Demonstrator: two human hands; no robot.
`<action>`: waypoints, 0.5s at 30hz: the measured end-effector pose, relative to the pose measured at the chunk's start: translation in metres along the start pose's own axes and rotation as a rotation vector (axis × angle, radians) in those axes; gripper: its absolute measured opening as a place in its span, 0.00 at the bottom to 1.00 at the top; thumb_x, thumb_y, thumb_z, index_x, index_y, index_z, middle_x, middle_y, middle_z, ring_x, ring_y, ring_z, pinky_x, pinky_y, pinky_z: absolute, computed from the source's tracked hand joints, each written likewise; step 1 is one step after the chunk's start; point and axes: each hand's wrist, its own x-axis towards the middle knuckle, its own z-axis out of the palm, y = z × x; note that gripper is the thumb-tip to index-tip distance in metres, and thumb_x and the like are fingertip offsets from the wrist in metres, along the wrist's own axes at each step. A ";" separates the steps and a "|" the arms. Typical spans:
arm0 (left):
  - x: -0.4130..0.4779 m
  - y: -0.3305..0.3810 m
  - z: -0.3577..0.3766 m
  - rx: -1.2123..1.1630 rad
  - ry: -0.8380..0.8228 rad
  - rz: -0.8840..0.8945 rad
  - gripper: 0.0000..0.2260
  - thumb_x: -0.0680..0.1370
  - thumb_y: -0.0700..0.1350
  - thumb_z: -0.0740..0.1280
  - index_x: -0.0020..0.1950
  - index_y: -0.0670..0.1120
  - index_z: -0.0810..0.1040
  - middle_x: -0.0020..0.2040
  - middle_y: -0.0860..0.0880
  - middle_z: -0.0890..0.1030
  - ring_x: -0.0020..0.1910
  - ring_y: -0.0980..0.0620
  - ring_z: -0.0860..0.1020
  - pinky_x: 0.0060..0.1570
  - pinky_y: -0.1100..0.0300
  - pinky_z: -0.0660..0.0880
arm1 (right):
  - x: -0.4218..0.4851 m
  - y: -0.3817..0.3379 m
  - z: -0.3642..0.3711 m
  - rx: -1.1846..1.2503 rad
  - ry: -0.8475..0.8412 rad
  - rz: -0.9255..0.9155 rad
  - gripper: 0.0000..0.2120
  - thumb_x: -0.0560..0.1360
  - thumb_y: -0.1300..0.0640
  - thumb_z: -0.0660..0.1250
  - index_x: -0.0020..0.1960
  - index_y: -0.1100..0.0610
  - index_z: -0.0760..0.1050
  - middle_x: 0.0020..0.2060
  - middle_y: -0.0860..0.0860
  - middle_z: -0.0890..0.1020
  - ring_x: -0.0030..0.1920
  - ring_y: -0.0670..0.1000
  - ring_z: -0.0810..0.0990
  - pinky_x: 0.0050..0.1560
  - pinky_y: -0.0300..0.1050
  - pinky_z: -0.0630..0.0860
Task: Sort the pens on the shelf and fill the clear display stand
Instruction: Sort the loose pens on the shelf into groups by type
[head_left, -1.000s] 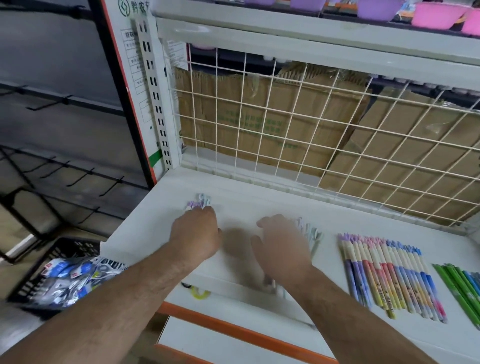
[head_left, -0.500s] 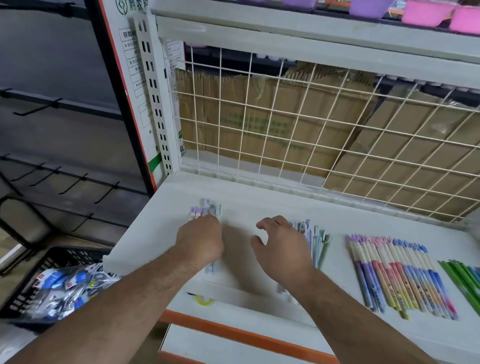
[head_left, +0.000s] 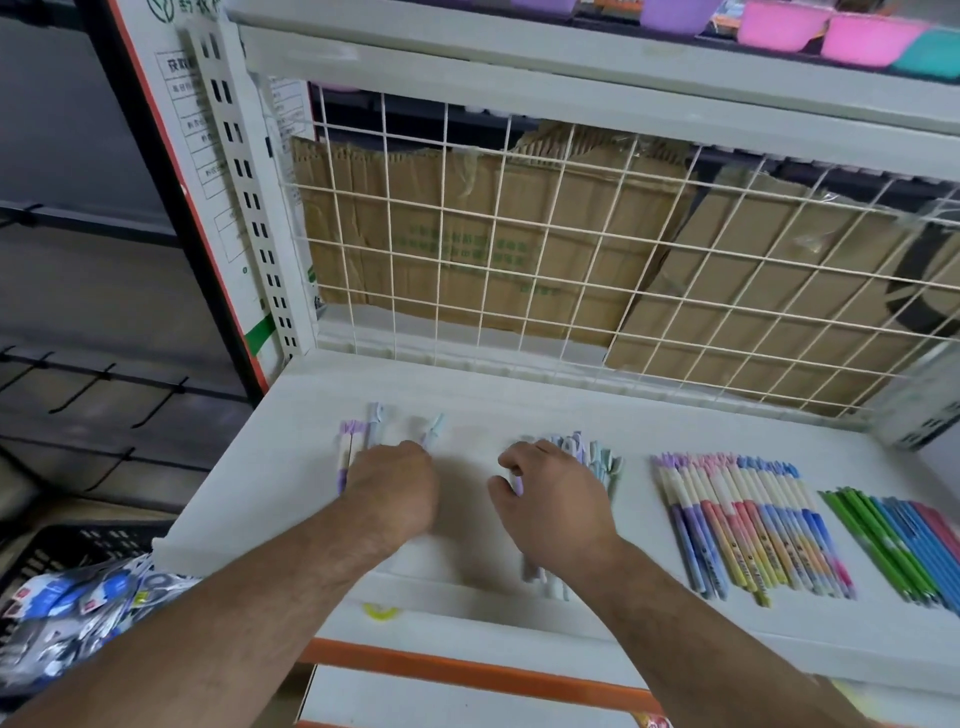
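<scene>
On the white shelf (head_left: 291, 467) lie several groups of pens. My left hand (head_left: 392, 486) lies knuckles up with curled fingers over a small group of pale purple and blue pens (head_left: 358, 441); the grip itself is hidden. My right hand (head_left: 553, 501) rests with curled fingers on a second pile of pale blue and purple pens (head_left: 597, 460). To the right lies a neat row of pastel gradient pens (head_left: 748, 525), then a row of green, blue and pink pens (head_left: 898, 545). No clear display stand is in view.
A white wire grid (head_left: 571, 249) with cardboard behind it closes the back of the shelf. Pink and purple tubs (head_left: 779, 23) sit on the shelf above. A black crate (head_left: 47, 561) with packaged goods stands on the floor at the lower left.
Both hands have shifted slightly along the shelf over their pen piles. A pale blue pen now shows beyond the left hand's fingers. The view has moved a little closer.
</scene>
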 end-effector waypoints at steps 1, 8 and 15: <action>0.000 0.001 -0.003 -0.059 -0.001 -0.004 0.15 0.77 0.39 0.62 0.64 0.44 0.73 0.61 0.47 0.77 0.67 0.42 0.74 0.67 0.52 0.68 | -0.001 0.002 -0.001 -0.002 0.005 0.004 0.14 0.79 0.47 0.62 0.62 0.47 0.78 0.56 0.45 0.80 0.55 0.49 0.80 0.51 0.41 0.74; 0.001 0.038 -0.028 -1.372 -0.200 0.029 0.06 0.78 0.38 0.61 0.41 0.43 0.72 0.39 0.42 0.71 0.29 0.49 0.65 0.28 0.61 0.58 | -0.009 0.022 -0.016 0.341 -0.070 0.077 0.09 0.77 0.47 0.69 0.41 0.49 0.76 0.32 0.44 0.77 0.33 0.42 0.75 0.35 0.33 0.69; -0.013 0.089 -0.032 -1.631 -0.339 0.164 0.04 0.81 0.41 0.64 0.49 0.43 0.78 0.36 0.46 0.79 0.30 0.51 0.74 0.33 0.58 0.70 | -0.025 0.061 -0.043 0.710 -0.136 0.229 0.08 0.75 0.53 0.75 0.46 0.57 0.78 0.35 0.51 0.83 0.30 0.47 0.79 0.32 0.41 0.75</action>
